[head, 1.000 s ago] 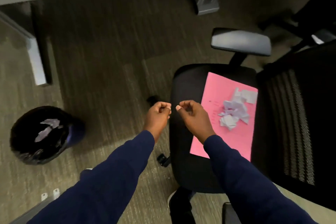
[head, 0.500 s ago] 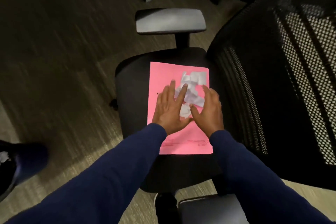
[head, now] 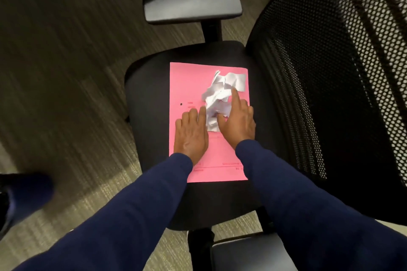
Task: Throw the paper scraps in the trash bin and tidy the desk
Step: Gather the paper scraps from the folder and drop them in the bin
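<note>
Two hands: left hand (head: 191,133) and right hand (head: 239,121), both flat and unclenched, gripping nothing yet.
Head view, scraps: white paper scraps (head: 221,94) heaped mid-frame on a pink sheet (head: 187,86) on the chair seat (head: 147,99).
Key relation: heap lies between the hands, stretching toward upper right; right forefinger reaches furthest along it.
Bin: possibly the dark shape at lower left; cannot tell.
</note>
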{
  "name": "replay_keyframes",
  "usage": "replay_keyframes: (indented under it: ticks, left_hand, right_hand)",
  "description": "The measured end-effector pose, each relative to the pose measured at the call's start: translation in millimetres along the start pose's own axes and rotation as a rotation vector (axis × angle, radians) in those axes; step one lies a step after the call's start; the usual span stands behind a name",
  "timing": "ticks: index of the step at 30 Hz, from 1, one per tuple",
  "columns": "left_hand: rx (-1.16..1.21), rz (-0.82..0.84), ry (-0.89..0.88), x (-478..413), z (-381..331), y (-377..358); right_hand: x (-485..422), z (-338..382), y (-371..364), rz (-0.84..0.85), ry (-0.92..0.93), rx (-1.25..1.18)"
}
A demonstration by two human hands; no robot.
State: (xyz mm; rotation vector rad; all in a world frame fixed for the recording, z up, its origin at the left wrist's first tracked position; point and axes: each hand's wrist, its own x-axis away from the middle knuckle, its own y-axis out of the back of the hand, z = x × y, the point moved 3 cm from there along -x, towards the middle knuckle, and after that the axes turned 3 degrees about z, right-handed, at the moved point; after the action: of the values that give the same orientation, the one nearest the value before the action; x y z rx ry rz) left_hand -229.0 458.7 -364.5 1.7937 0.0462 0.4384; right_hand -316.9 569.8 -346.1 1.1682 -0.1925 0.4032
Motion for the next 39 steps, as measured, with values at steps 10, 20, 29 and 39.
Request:
replay_keyframes:
  ticks: [10, 20, 29, 39]
  left_hand:
    - [0.276, -0.062, 0.004, 12.8, 22.2, 2.8]
    - [0.53, -0.141, 0.041, 12.0, 22.2, 25.3]
    - [0.426, -0.084, -0.043, 1.1, 0.4, 17.5]
    - [0.276, 0.032, -0.103, -10.4, -6.3, -2.1]
  right_hand:
    - [30.2, -6.6, -13.8, -0.016, 0.016, -0.166]
    - [40.2, -29.0, 12.0, -0.113, -0.176, -0.433]
    - [80.4, -16.8, 1.3, -0.012, 0.221, -0.236]
    - [79.3, -17.7, -30.0, 0.1, 0.183, -0.006]
